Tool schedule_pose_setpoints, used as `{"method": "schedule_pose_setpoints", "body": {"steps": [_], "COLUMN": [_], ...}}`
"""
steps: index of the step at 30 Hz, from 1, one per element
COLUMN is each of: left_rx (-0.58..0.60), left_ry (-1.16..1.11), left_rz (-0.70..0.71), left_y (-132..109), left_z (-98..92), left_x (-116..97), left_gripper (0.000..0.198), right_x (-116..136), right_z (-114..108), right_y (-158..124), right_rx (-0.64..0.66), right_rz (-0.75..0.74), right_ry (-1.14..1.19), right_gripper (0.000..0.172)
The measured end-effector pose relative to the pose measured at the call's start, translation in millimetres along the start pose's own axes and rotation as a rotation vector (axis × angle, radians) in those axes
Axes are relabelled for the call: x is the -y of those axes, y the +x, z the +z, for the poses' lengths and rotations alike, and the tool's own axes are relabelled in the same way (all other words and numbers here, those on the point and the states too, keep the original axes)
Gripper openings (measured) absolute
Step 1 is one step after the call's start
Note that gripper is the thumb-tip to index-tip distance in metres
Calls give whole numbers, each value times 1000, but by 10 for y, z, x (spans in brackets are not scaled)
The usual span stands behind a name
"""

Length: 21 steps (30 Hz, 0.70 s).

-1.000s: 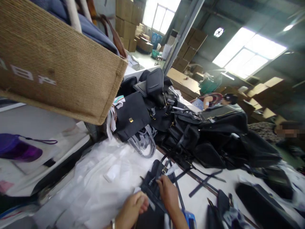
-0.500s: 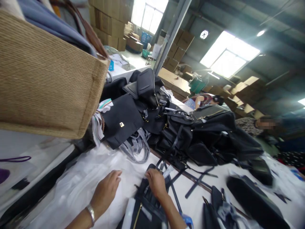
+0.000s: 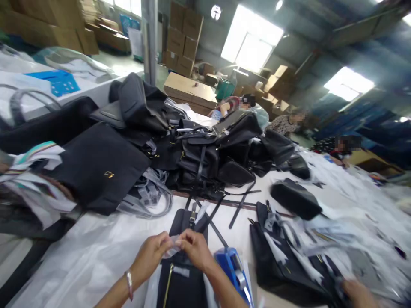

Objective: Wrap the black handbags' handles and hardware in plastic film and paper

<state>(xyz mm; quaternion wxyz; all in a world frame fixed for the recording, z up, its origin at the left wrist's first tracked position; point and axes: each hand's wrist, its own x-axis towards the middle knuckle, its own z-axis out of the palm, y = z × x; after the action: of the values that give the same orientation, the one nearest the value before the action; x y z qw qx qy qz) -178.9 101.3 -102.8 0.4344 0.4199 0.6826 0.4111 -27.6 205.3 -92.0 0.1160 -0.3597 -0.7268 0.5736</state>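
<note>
A small piece of clear plastic film (image 3: 172, 245) is pinched between my left hand (image 3: 152, 254) and my right hand (image 3: 195, 248), the fingers of both closed on it. Beneath them a black bag (image 3: 186, 287) lies flat on the white table, its gold zipper running lengthwise. A strap with a buckle (image 3: 192, 217) shows at the bag's far end. Just right of my right forearm is a blue tool (image 3: 231, 267), perhaps a tape dispenser. White wrapping shows along both sides of the bag.
Black bags (image 3: 205, 158) are heaped across the far side, with a flap bag (image 3: 102, 169) at left. Several black bags (image 3: 276, 252) lie right, where another person's hand (image 3: 358, 293) reaches in. Clear plastic sheeting (image 3: 86, 256) covers the table's left side. Co-workers sit beyond.
My hands have come together and now hold clear film; before, the left was apart and the right was at the bag's straps. The view has swung right, so the woven bag is out of sight.
</note>
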Motion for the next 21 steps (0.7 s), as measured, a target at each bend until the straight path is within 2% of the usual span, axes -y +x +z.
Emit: {"method": "schedule_pose_setpoints", "body": {"steps": [5,9,11,14,17,21], "left_rx": [77,157,182,212,168,16], "left_ry": [29,-8,-67,-199,-284,-295], "left_rz": [-38,-43,-57,-127,-191,-191], "left_y": [6,56,80,109,122,145], "left_z": [176,261,297,337,335,237], "left_x": [-28,-64,-81,-115,-149,-65], "left_gripper": [39,38,35,29,26,33], "right_x": [-55,-122,-149,-155,-170,-292], "right_z": [70,44,28,0,-56,-227], "right_y": [-153,-161,-162,-166,-142,14], "right_rx": [-190,-295,-318,-276,-225,-265], "right_rz": [-51,-14,8,-17,-35,44], "right_ry": [-186,-224,-185,-95,25,164], "right_gripper": [17,31,36,38,38,39]}}
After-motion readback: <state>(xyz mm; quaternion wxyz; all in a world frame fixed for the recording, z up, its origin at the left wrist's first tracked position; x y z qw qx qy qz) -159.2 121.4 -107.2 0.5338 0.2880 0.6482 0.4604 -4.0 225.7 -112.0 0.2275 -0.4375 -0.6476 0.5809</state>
